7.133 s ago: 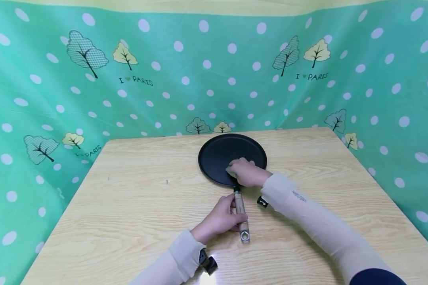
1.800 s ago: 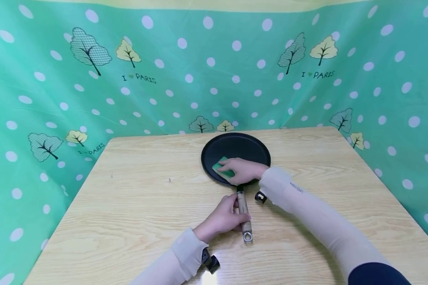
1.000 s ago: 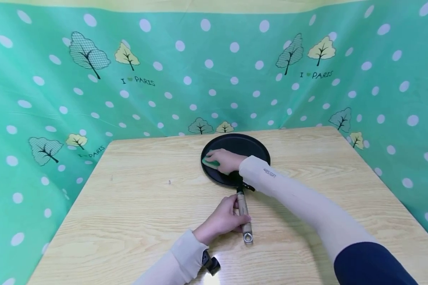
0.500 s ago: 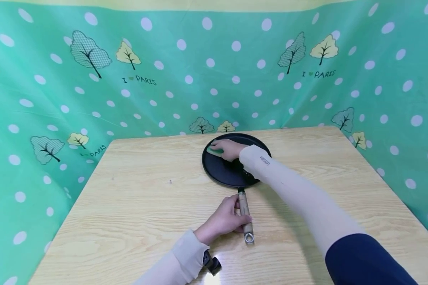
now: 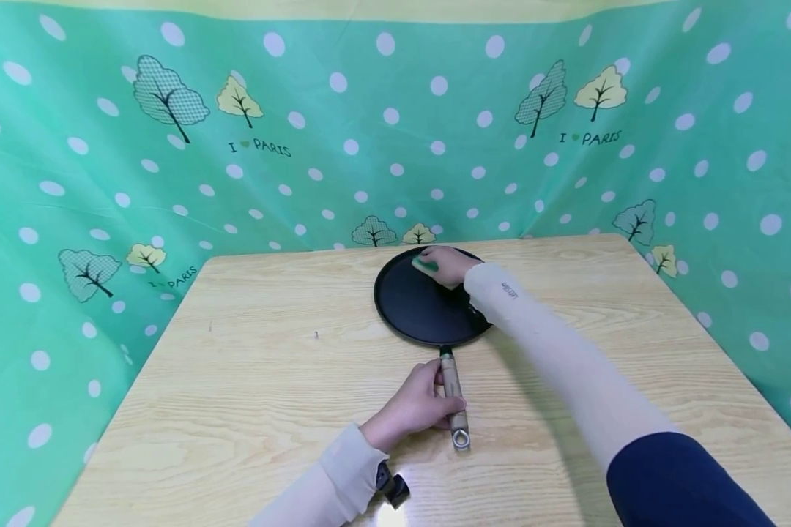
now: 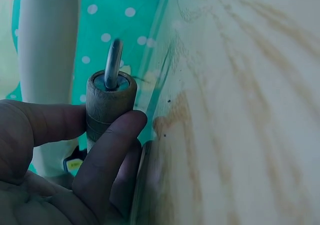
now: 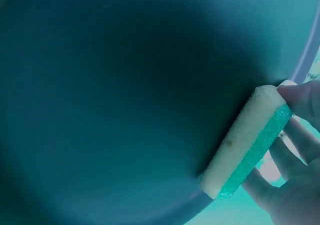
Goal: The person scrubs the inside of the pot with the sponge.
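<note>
A round black frying pan [image 5: 415, 307] lies toward the back of the table, its wooden handle [image 5: 455, 399] pointing to the front. My left hand [image 5: 417, 402] grips that handle between thumb and fingers; the left wrist view shows the handle's end with its metal hanging ring [image 6: 114, 65]. At the pan's far edge, my right hand [image 5: 444, 265] holds a sponge [image 7: 247, 142], pale on one side and green on the other. In the right wrist view the sponge's pale side faces the pan surface, close to the rim.
The pale wooden table [image 5: 250, 380] extends to both sides of the pan. Behind it hangs a green curtain [image 5: 316, 132] with white dots and printed trees. A small dark mark [image 5: 316, 334] shows on the table left of the pan.
My right hand has carried the sponge from the near part of the pan to its left side, then up along the far edge and rightward. The left hand stays on the handle.
</note>
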Demonstrator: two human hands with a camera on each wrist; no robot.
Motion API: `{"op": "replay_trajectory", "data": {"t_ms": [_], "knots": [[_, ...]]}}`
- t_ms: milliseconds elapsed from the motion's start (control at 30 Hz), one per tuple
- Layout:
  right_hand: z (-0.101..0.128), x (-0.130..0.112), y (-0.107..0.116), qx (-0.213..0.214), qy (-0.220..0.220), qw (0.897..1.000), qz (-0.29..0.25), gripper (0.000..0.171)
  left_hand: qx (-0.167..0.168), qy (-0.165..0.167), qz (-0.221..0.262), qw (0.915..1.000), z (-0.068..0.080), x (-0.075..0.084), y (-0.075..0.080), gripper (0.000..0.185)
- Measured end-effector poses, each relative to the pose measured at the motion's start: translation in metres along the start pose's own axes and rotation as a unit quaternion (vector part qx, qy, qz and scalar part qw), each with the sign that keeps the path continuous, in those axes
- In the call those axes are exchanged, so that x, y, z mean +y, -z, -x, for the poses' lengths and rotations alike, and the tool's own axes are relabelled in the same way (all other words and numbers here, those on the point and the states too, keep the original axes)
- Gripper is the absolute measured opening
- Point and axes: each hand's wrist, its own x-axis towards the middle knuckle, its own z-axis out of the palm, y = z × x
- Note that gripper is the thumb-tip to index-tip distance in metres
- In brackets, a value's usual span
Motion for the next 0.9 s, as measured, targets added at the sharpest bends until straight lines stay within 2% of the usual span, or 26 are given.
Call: {"op": "replay_trajectory", "data": {"t_ms": [200, 367, 633, 900], "knots": [[0.016, 0.024, 0.006, 0.007, -0.004, 1.000, -0.008, 0.061, 0.009, 0.005, -0.012, 0.9999, 0.000, 0.001, -0.001, 0.047], [0.035, 0.032, 0.008, 0.009, 0.001, 1.000, -0.017, 0.061, 0.009, 0.007, -0.012, 0.9999, 0.000, 0.001, -0.002, 0.044], [0.065, 0.028, -0.001, 0.027, 0.011, 0.999, -0.036, 0.062, 0.003, 0.005, -0.009, 0.9999, 0.000, 0.001, -0.002, 0.042], [0.092, 0.019, -0.022, 0.062, 0.024, 0.996, -0.056, 0.059, 0.002, 0.005, -0.011, 0.9999, -0.001, 0.002, 0.000, 0.042]]}}
